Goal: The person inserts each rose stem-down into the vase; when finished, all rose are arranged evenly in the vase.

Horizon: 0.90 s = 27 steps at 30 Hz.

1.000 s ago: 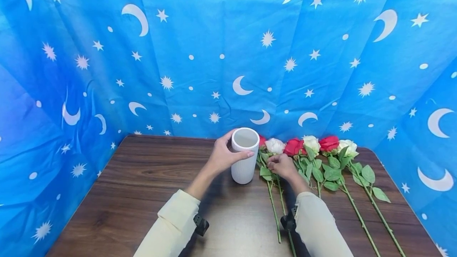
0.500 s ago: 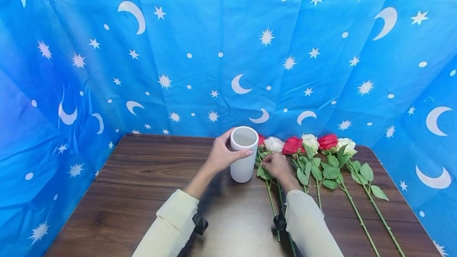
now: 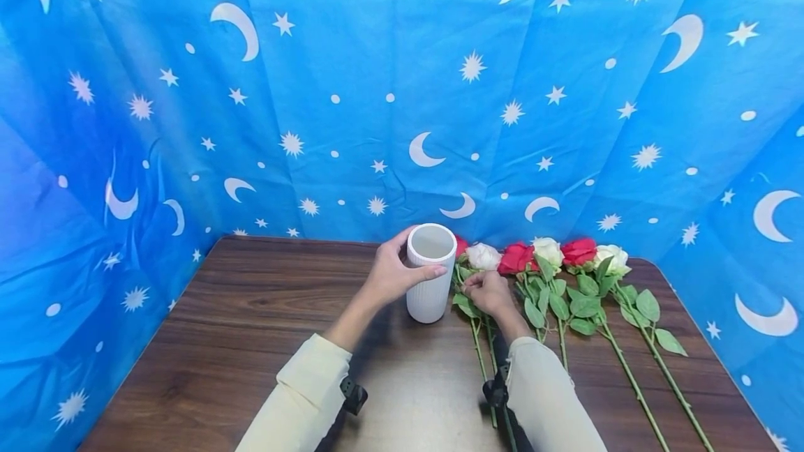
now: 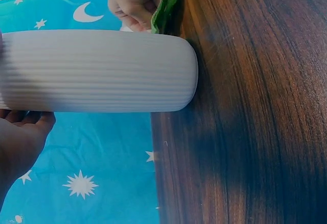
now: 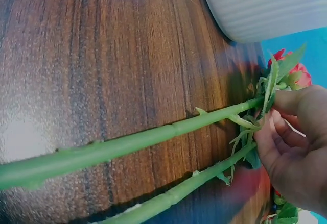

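Observation:
A white ribbed vase [image 3: 428, 302] stands upright on the wooden table. My left hand [image 3: 391, 276] grips it from the left near the rim, thumb across its front. Just right of the vase, my right hand [image 3: 493, 294] pinches the leafy upper stem of the leftmost red rose [image 3: 461, 247], whose bloom is partly behind the vase. The right wrist view shows the thumb and fingers [image 5: 286, 96] at the leaves of this rose, its green stem [image 5: 153, 137] running back along the table. A second stem [image 5: 189, 185] passes close below the hand.
A white rose [image 3: 483, 257] lies beside the held one. Further right lie another red rose [image 3: 516, 258], a cream rose [image 3: 548, 252], a red rose [image 3: 578, 252] and a cream rose [image 3: 612, 259], stems toward me. A blue moon-and-star cloth [image 3: 352, 54] hangs behind the table [image 3: 251, 340].
My right hand has shifted a little left, its fingertips now at the leftmost rose's leaves beside the vase. The left hand and vase have stayed in place.

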Available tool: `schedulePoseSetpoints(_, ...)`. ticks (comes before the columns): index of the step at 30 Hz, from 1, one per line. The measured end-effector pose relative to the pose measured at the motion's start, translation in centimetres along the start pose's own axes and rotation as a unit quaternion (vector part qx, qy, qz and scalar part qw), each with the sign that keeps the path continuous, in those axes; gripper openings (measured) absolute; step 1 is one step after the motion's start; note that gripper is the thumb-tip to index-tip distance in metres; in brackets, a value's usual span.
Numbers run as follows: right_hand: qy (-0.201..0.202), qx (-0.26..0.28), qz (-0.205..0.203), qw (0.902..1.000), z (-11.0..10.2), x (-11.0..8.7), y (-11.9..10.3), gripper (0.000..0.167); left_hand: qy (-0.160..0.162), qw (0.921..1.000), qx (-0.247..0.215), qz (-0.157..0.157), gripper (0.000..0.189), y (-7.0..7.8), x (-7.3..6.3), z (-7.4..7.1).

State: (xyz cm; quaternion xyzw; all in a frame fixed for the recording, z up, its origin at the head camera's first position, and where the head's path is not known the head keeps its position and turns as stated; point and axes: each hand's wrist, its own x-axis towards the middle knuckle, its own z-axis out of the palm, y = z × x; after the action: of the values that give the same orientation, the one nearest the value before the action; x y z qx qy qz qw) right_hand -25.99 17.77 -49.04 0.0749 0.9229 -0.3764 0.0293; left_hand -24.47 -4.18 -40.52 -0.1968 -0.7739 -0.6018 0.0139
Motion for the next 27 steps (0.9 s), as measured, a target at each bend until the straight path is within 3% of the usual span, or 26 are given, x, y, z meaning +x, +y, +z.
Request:
schedulePoseSetpoints(6, 0.033, 0.030, -0.022, 0.9988, 0.0, -0.1, 0.4, 0.013, 0.005, 0.9995, 0.030, 0.006, 0.074, 0.1, -0.1, -0.1)
schedulePoseSetpoints(15, 0.047, 0.053, -0.010, 0.9974, -0.5, 0.1, 0.3, 0.019, 0.005, 0.9989, 0.047, 0.009, 0.074, 0.1, -0.1, -0.2)
schedulePoseSetpoints(23, 0.055, 0.110, -0.027, 0.9920, -0.7, 0.3, -0.2, 0.015, 0.006, 0.9985, 0.054, 0.004, 0.076, 0.2, -0.1, -0.3)
schedulePoseSetpoints(27, 0.059, 0.126, -0.035, 0.9897, -0.8, 0.5, -0.6, 0.020, 0.006, 0.9984, 0.055, 0.004, 0.076, 0.0, -0.1, -0.3)
